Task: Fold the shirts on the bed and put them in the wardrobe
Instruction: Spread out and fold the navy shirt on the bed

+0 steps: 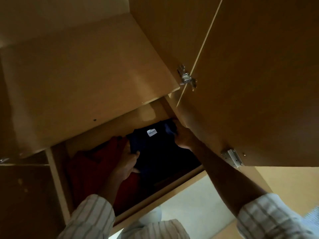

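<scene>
The folded dark navy-blue shirt (155, 152) with a small white neck label (151, 132) is lying inside a lower compartment of the tan wooden wardrobe (86, 75), label facing up and toward the back of the shelf space. Both hands are reaching in on either side of it. The left hand (126, 163) is gripping the shirt's left edge — thumb on top of the cloth, fingers curling underneath it. The right hand (183, 137) is sitting at the shirt's far right corner, fingers curling onto the fabric there; deep shadow is hiding the fingertips, so the pinch itself is only partly readable, though the hand is clearly closing on the cloth. Just to the left of the navy shirt, touching it and partly under the left hand, a folded red cloth garment (89, 163) is lying in the same compartment. Above them a flat wooden shelf board (77, 94) is overhanging the space. To the right, the open wooden wardrobe door (259, 75) is standing out from the carcass, carried on two silver metal hinges — an upper one (186, 77) and a lower one (232, 157). The forearms are bare, with white striped shirt sleeves (269, 219) pushed up near the elbows. Pale floor (193, 200) is showing below the wardrobe's front edge.
</scene>
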